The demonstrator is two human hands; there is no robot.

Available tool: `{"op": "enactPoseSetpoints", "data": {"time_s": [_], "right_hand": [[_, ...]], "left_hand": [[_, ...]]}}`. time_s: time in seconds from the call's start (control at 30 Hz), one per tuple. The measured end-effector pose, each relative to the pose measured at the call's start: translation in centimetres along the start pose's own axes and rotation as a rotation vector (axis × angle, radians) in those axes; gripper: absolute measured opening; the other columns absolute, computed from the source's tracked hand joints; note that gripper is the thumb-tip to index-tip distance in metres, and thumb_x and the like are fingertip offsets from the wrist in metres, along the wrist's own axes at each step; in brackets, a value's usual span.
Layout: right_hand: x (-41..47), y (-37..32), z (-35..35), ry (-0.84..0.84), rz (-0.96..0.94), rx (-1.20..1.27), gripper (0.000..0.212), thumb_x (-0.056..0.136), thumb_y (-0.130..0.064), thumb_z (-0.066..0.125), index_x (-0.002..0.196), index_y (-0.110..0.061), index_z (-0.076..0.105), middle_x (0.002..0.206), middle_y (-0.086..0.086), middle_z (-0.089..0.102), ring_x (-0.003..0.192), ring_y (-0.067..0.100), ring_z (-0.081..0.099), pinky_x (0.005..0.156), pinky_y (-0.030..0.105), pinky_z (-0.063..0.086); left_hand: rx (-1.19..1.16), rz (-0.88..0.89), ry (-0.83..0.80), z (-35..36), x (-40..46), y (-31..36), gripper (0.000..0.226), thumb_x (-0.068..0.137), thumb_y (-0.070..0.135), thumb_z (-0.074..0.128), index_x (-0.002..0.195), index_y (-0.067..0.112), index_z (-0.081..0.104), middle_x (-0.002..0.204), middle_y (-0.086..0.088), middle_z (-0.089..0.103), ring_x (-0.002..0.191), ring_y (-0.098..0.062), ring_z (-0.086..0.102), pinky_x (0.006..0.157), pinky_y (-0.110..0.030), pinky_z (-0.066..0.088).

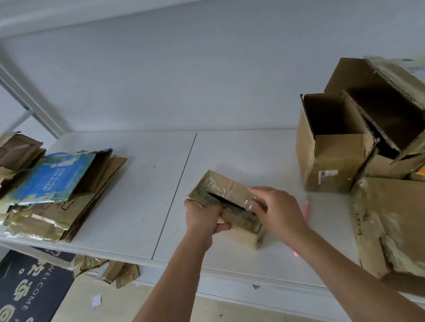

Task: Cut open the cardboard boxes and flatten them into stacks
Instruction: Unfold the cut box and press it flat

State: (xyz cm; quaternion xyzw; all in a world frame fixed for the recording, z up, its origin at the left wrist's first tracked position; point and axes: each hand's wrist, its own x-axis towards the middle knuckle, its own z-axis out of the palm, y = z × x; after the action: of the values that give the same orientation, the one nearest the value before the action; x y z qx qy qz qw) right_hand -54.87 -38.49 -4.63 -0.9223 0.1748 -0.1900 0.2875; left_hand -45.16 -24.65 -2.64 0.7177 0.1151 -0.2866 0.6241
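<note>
You get soft, even, cool light with no hard shadows; only a faint shade sits under the small box (227,206) between your fingers. Its tape shows mild glare just beyond your right hand (272,207). Your left hand (203,218) looks slightly smeared by motion. Far to the right of your fingers the open boxes (369,127) blur and bend, and straight lines curve toward the frame's edges

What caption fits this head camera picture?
Both hands, left and right, pull apart a taped small box on the white table.
</note>
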Motion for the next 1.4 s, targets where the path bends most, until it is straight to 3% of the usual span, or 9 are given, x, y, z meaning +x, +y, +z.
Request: {"op": "enactPoseSetpoints", "data": {"time_s": [0.27, 0.4, 0.63, 0.8, 0.9, 0.97, 1.13, 1.27, 1.4], "right_hand": [[0.5, -1.4, 0.1, 0.017, 0.023, -0.031, 0.047, 0.092, -0.030, 0.063, 0.133, -0.010, 0.053, 0.118, 0.005, 0.060, 0.100, 0.025, 0.063, 0.076, 0.033, 0.048], [0.3, -2.5, 0.5, -0.025, 0.171, -0.144, 0.078, 0.086, -0.044, 0.069, 0.146, -0.008, 0.035, 0.122, 0.007, 0.048, 0.097, 0.028, 0.061, 0.066, 0.033, 0.045], [0.5, -2.9, 0.0, -0.093, 0.196, -0.080, 0.085, 0.080, -0.029, 0.066, 0.149, -0.003, 0.026, 0.113, 0.009, 0.049, 0.093, 0.027, 0.058, 0.070, 0.028, 0.040], [-0.2, -2.2, -2.2, -0.201, 0.118, 0.217, 0.079, 0.087, -0.012, 0.056, 0.155, -0.027, 0.018, 0.093, 0.003, 0.061, 0.080, 0.015, 0.062, 0.071, 0.031, 0.056], [-0.6, -1.3, -3.4, -0.231, 0.131, 0.351, 0.036, 0.092, 0.000, 0.051, 0.117, -0.026, 0.058, 0.071, -0.007, 0.054, 0.058, -0.001, 0.056, 0.053, 0.015, 0.046], [-1.0, -0.4, -3.6, -0.223, 0.154, 0.391, 0.037, 0.093, 0.006, 0.047, 0.085, -0.030, 0.053, 0.067, -0.010, 0.048, 0.053, -0.003, 0.050, 0.053, 0.012, 0.038], [-2.4, 0.8, -2.9, -0.014, 0.343, 0.669, 0.063, 0.097, -0.002, 0.055, 0.137, -0.048, 0.041, 0.105, -0.007, 0.070, 0.102, 0.005, 0.065, 0.095, 0.028, 0.046], [-2.9, 0.1, -1.6, 0.141, 0.232, 0.601, 0.049, 0.095, 0.005, 0.054, 0.124, -0.034, 0.058, 0.118, -0.013, 0.064, 0.120, 0.009, 0.058, 0.096, 0.017, 0.049], [-3.1, -0.3, -0.6, 0.078, 0.214, 0.591, 0.048, 0.089, -0.009, 0.070, 0.135, -0.017, 0.057, 0.129, -0.006, 0.060, 0.116, 0.012, 0.061, 0.091, 0.006, 0.045]], "left_hand": [[0.489, 0.519, 0.076, 1.5, -1.9, 2.7, 0.069, 0.076, -0.007, 0.045, 0.136, 0.025, 0.028, 0.080, 0.002, 0.061, 0.069, -0.019, 0.061, 0.054, -0.035, 0.052], [0.589, 0.569, 0.022, 1.7, -2.8, 1.7, 0.082, 0.078, -0.007, 0.040, 0.149, 0.025, 0.015, 0.076, 0.002, 0.061, 0.067, -0.016, 0.059, 0.052, -0.028, 0.043], [0.628, 0.596, -0.043, 0.8, -2.5, 1.7, 0.077, 0.081, -0.005, 0.045, 0.146, 0.028, 0.021, 0.071, 0.003, 0.059, 0.061, -0.015, 0.058, 0.047, -0.022, 0.040], [0.621, 0.543, -0.079, 0.2, -1.4, 2.1, 0.074, 0.078, -0.006, 0.045, 0.134, 0.038, 0.026, 0.083, -0.004, 0.065, 0.066, -0.028, 0.065, 0.059, -0.050, 0.058], [0.662, 0.555, -0.128, -0.1, -0.8, 2.4, 0.074, 0.080, -0.003, 0.050, 0.131, 0.045, 0.026, 0.089, -0.003, 0.066, 0.076, -0.031, 0.067, 0.062, -0.055, 0.058], [0.668, 0.550, -0.161, -0.2, -0.4, 2.5, 0.079, 0.082, -0.002, 0.054, 0.136, 0.047, 0.024, 0.095, -0.001, 0.065, 0.089, -0.029, 0.067, 0.065, -0.055, 0.058], [0.658, 0.659, -0.036, 0.1, -0.5, 1.7, 0.090, 0.091, 0.006, 0.062, 0.150, 0.048, 0.007, 0.117, -0.001, 0.066, 0.113, -0.018, 0.058, 0.081, -0.048, 0.057], [0.813, 0.752, 0.062, 0.5, -0.7, 0.8, 0.056, 0.098, 0.013, 0.052, 0.143, 0.040, 0.035, 0.109, 0.001, 0.063, 0.103, -0.024, 0.061, 0.077, -0.035, 0.051], [0.955, 0.625, 0.092, 1.2, -1.1, 0.2, 0.085, 0.085, 0.039, 0.072, 0.150, 0.039, 0.016, 0.122, 0.001, 0.056, 0.108, -0.026, 0.060, 0.075, -0.035, 0.046]]}}
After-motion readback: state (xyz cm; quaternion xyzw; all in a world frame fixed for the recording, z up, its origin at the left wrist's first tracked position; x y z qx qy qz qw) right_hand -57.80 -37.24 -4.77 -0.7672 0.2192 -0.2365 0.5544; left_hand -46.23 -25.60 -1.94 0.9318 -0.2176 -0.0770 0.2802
